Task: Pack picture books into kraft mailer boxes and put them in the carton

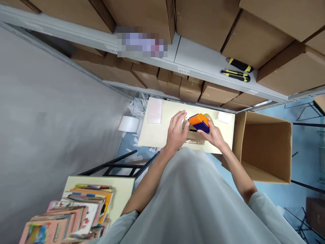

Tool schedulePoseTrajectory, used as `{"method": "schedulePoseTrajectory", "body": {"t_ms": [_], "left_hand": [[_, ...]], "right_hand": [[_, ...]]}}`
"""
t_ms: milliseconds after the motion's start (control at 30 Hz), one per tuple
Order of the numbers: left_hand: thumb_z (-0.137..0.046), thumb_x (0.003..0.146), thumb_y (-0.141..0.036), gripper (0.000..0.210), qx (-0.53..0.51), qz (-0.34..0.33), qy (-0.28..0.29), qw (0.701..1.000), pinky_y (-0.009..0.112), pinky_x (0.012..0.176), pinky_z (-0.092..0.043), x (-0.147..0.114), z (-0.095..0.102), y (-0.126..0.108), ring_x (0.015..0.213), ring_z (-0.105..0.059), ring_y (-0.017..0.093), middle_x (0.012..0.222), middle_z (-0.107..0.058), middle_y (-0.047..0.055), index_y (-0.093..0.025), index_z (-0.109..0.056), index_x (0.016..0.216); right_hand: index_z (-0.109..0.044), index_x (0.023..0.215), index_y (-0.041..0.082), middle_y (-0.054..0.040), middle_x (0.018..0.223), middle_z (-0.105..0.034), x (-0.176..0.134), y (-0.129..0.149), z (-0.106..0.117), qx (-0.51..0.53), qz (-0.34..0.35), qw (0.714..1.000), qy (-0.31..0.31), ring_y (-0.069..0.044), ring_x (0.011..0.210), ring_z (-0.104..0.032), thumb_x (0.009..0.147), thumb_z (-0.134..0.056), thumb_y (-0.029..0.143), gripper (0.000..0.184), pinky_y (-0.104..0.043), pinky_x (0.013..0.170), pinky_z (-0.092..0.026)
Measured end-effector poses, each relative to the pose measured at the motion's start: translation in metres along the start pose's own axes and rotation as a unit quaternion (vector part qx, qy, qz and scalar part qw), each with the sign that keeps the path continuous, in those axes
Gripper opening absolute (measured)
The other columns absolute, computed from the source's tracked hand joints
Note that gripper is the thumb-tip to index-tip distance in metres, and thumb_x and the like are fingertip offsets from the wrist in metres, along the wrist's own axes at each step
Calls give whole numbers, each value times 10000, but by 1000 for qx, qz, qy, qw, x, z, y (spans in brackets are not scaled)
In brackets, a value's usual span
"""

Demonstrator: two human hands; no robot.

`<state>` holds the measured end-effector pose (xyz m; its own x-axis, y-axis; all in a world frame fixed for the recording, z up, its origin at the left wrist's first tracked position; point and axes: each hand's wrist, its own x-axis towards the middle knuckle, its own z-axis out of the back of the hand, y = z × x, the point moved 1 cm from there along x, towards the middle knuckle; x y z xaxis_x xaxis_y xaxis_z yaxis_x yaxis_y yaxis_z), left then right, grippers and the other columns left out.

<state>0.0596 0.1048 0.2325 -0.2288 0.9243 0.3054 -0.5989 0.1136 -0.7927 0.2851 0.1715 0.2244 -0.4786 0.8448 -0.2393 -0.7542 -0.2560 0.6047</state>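
Observation:
An orange and dark-blue tape dispenser (199,122) with a yellowish tape roll is gripped in my right hand (212,135). It is above a small brown cardboard package (195,136), whose surface shines as if taped. My hands and the dispenser hide part of this package. At its left side is my left hand (176,130), fingers stretched out and thumb apart, pointing toward the dispenser. Whether the left fingertips touch the package I cannot tell. Both hands are over a cream-coloured table (157,134).
A large open cardboard box (266,152) stands right of the table. Ahead, a grey shelf (200,61) carries many cartons and two black-and-yellow utility knives (236,75). White slips (154,111) lie on the table. Books (83,210) are piled on another table at lower left.

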Motion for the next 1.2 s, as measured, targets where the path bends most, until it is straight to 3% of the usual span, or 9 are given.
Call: {"method": "schedulePoseTrajectory", "body": {"t_ms": [233,500,733,933,1200], "left_hand": [[-486,1155,-428,395,-12,30,42,999,490,1199,-549,-23,-2,-2,1353,-683,273,1396,-752,144,-212,-677,1425],[-546,1132,-447,374,-93,52,112,988,424,1109,-604,-28,4,-3,1268,-714,247,1331,-764,116,-223,-721,1376],[-613,1112,-445,347,-119,24,131,984,409,1066,-625,-32,20,-22,1226,-724,237,1304,-778,107,-241,-745,1359],[-681,1080,-414,335,-117,-13,132,984,443,1084,-625,-38,29,-35,1224,-730,246,1299,-780,97,-276,-743,1379],[-748,1031,-375,460,-133,-41,173,975,486,1117,-610,-37,45,-53,1288,-707,275,1393,-752,113,-291,-691,1479]], "right_hand": [[-587,1316,238,-95,978,-801,-36,-9,-17,-38,-24,999,14,-341,831,-804,983,-693,756,624,-406,733,-607],[-570,1289,232,-113,1051,-775,-55,-14,-21,-32,48,998,-28,-325,890,-792,1011,-620,799,633,-429,742,-633],[-582,1161,236,-124,1048,-751,-71,-14,-12,-38,85,994,-49,-322,930,-751,996,-693,752,553,-453,758,-643],[-554,1039,249,-108,963,-717,-83,-12,-1,-52,156,983,-84,-318,931,-704,1014,-701,699,474,-463,774,-633],[-601,1163,234,-101,989,-735,-98,-8,17,-103,272,947,-137,-299,906,-693,1082,-686,482,275,-521,901,-625]]}}
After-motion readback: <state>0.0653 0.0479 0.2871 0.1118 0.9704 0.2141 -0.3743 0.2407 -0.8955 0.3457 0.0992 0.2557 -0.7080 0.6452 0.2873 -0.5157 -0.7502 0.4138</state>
